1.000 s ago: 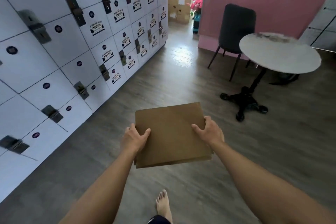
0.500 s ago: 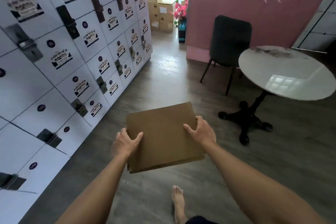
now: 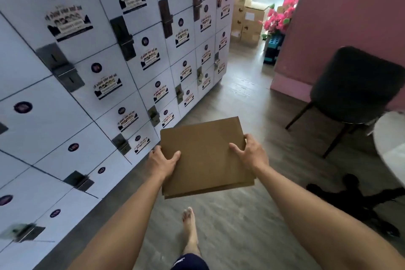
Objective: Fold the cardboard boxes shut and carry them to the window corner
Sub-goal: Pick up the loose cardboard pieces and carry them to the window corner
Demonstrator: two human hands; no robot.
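A flat brown cardboard stack [image 3: 205, 155] is held level in front of me, above the wooden floor. My left hand [image 3: 163, 163] grips its left edge with the thumb on top. My right hand [image 3: 249, 153] grips its right edge, thumb on top and fingers curled round the side. Far ahead, by the window, stands a pile of closed cardboard boxes [image 3: 246, 19].
A wall of white lockers [image 3: 105, 72] runs along the left. On the right are a pink wall [image 3: 350, 6], a dark chair [image 3: 355, 90], a round white table [image 3: 392, 149] with a black base [image 3: 359, 201], and pink flowers [image 3: 280, 17]. A wooden floor corridor [image 3: 243, 98] leads ahead.
I have walked forward along the lockers. The window corner and boxes are nearer, and the chair and table have slid to the right edge. Both hands keep their grip on the cardboard.
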